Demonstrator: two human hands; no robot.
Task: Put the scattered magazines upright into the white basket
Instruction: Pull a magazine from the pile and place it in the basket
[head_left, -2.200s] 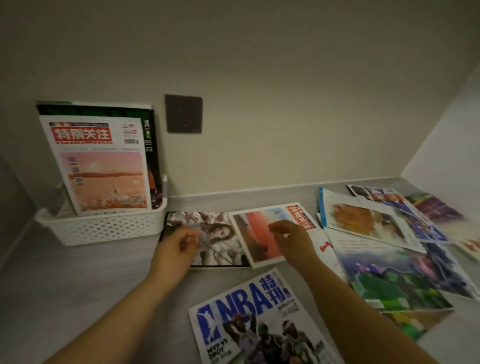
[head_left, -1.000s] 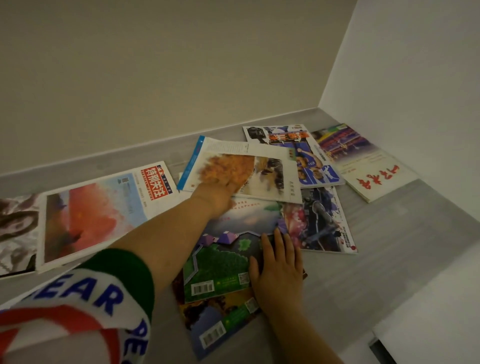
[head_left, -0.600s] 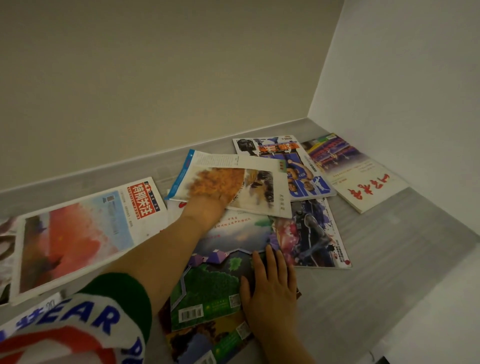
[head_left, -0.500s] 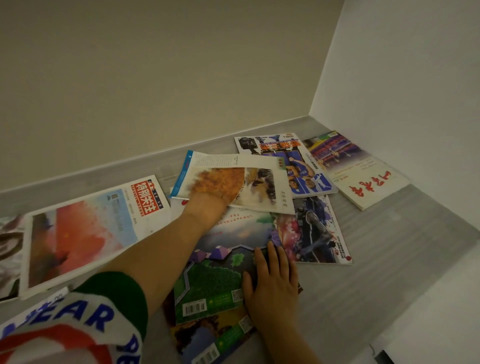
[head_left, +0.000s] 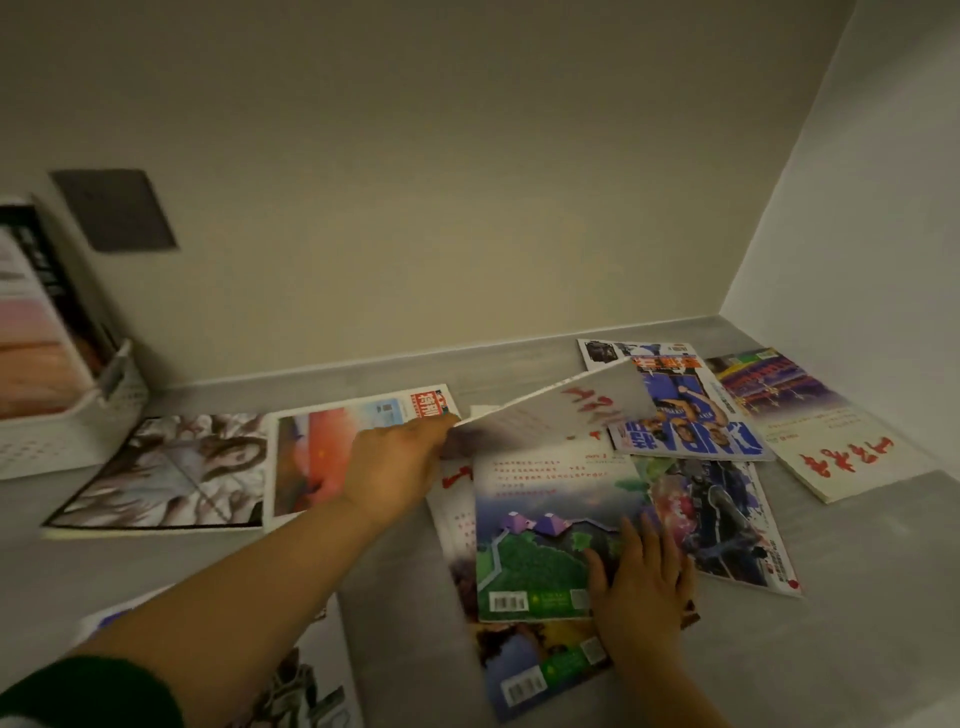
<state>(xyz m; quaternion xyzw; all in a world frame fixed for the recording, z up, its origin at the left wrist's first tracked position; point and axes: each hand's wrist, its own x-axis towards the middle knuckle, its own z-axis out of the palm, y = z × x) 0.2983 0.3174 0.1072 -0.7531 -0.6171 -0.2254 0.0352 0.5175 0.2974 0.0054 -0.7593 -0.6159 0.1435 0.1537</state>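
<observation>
Here, the left hand (head_left: 395, 462) grips a white-backed magazine (head_left: 566, 413) by its left edge, holding it tilted above the pile in the middle of the desk (head_left: 857, 597). The right hand (head_left: 641, 577) lies flat, fingers straight, on a green magazine (head_left: 540, 525) nearer the person. The white basket (head_left: 72, 426) stands far left against the wall (head_left: 415, 208), with magazines (head_left: 31, 322) upright inside. Other loose magazines (head_left: 831, 441) lie flat around.
</observation>
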